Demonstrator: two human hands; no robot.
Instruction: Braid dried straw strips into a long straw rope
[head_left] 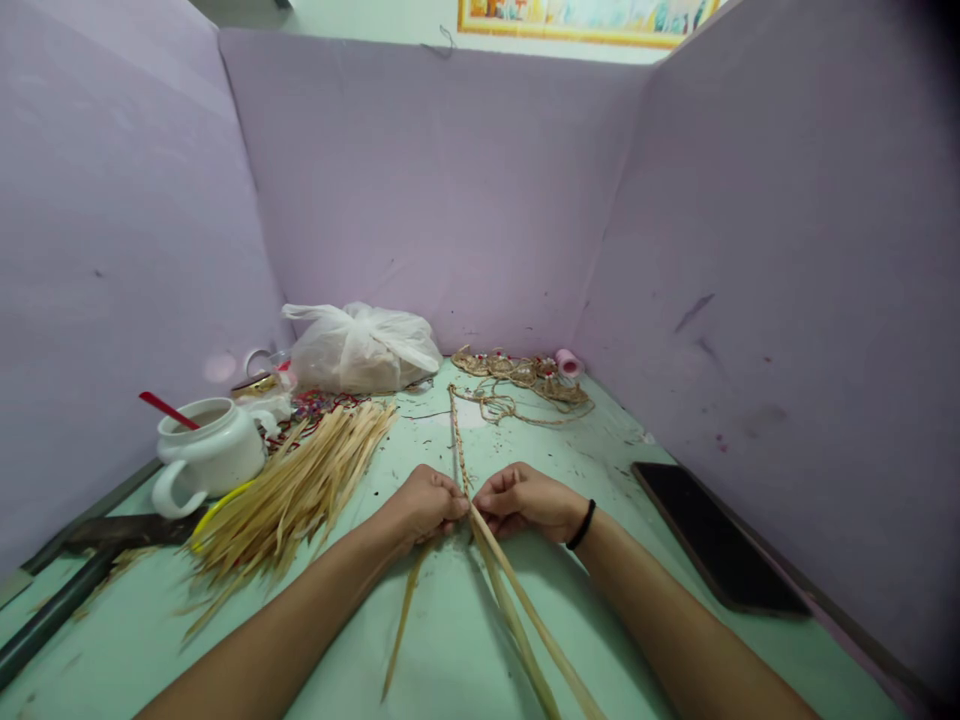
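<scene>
My left hand (433, 505) and my right hand (525, 502) meet at the near end of a thin braid (459, 440) of dried straw-like strips. Both hands are closed, fingertips pinching the strips where the plait ends. From there the braid runs away from me to the back of the table. Two long loose strips (517, 610) trail toward me from between the hands, and a shorter strip (405, 620) hangs below my left hand. A dark band (582, 525) circles my right wrist. The exact grip of the fingertips is partly hidden.
Left of my arm lies a bundle of dry strips (300, 490), beside a white pot (214, 450) with a red handle sticking out. Further back are a tied plastic bag (360, 350), coiled cord (517, 385) and a pink spool (568, 363). A dark phone (716, 535) lies right. Purple panels (442, 190) surround the table.
</scene>
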